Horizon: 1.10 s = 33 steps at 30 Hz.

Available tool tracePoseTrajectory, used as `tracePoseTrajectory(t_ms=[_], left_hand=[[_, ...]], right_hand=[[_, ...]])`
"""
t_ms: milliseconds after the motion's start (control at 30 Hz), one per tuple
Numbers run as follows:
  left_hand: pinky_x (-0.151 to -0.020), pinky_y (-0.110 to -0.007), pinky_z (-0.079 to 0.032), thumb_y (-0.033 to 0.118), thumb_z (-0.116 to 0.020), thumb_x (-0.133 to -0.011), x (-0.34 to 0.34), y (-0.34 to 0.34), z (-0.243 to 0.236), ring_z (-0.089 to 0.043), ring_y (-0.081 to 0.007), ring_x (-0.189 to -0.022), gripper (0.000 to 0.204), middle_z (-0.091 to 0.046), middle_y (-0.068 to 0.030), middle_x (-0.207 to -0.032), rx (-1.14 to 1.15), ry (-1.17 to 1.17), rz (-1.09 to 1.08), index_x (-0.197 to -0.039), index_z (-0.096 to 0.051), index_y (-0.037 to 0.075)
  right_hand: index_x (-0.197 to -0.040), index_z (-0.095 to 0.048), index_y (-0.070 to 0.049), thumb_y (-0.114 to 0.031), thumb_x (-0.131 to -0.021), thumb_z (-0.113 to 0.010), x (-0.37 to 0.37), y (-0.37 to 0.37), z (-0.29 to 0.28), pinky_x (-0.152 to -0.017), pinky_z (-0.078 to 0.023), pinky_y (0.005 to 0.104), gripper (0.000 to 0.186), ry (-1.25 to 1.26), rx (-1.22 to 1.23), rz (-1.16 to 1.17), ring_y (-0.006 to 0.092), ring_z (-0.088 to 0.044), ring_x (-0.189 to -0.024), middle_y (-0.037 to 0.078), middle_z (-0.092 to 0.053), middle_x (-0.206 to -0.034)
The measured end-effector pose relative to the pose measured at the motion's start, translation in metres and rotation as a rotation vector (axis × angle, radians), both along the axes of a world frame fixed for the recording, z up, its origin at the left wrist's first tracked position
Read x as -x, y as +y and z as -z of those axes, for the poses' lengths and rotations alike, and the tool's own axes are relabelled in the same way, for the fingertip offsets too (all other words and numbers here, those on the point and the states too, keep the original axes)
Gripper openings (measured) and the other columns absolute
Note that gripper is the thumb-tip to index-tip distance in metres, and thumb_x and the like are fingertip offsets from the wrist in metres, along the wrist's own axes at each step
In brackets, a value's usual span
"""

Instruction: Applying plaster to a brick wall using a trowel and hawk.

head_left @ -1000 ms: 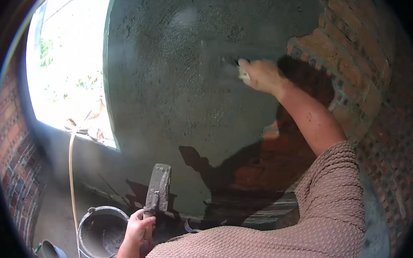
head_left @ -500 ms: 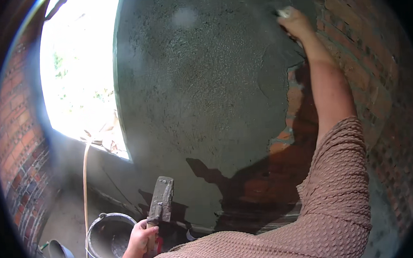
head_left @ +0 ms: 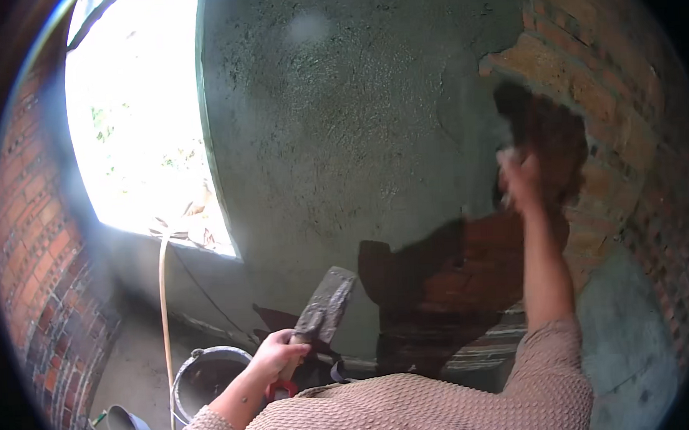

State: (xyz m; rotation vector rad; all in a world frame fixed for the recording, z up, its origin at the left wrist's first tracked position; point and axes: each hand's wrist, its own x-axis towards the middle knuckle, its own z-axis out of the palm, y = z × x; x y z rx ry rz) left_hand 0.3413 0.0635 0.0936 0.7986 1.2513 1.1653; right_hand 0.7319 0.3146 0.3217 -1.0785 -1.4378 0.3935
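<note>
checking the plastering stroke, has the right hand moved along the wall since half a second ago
Yes. The right hand has dropped from the top of the bare brick patch to its wet middle, staying by the grey plaster edge.

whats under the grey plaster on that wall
Red brick shows where the plaster stops, beside the right hand. Under the coated area nothing can be seen; the plaster hides it. The left hand holds a trowel.
</note>
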Motion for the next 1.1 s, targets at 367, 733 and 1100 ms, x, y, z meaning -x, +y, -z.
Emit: tracePoseTrajectory(t_ms=[367, 733, 1100], left_hand=[[-0.056, -0.023, -0.044, -0.001, -0.063, -0.076, -0.003, 0.010, -0.015, -0.054, -0.0139, -0.064, 0.016, -0.059, -0.0078, -0.078, 0.033, 0.111, 0.116, -0.092, -0.057, 0.000], [-0.062, -0.024, -0.043, 0.008, -0.061, -0.077, 0.026, 0.023, -0.095, -0.054, -0.0132, -0.069, 0.031, -0.059, -0.0041, -0.083, -0.602, 0.803, 0.111, -0.108, -0.058, 0.002], [-0.071, -0.028, -0.044, 0.021, -0.064, -0.076, 0.004, 0.037, -0.114, -0.056, -0.0189, -0.083, 0.040, -0.058, -0.0054, -0.095, -1.224, 1.799, -0.277, -0.113, -0.057, 0.006]], right_hand=[[-0.097, -0.059, -0.003, -0.018, -0.075, -0.065, 0.140, -0.089, 0.215, -0.044, -0.038, 0.0264, 0.027, -0.156, 0.537, -0.605, 0.0118, -0.045, -0.049, 0.003, -0.056, -0.071], [-0.119, -0.050, -0.003, -0.027, -0.085, -0.060, 0.057, -0.105, 0.280, -0.057, -0.050, 0.0346, 0.043, -1.009, 0.027, 0.041, 0.0211, -0.057, -0.066, 0.008, -0.061, -0.095], [-0.129, -0.047, -0.011, -0.034, -0.086, -0.057, 0.106, -0.077, 0.216, -0.103, -0.031, 0.0453, 0.050, 0.137, 0.003, -0.562, 0.0272, -0.045, -0.121, 0.009, -0.052, -0.129]])
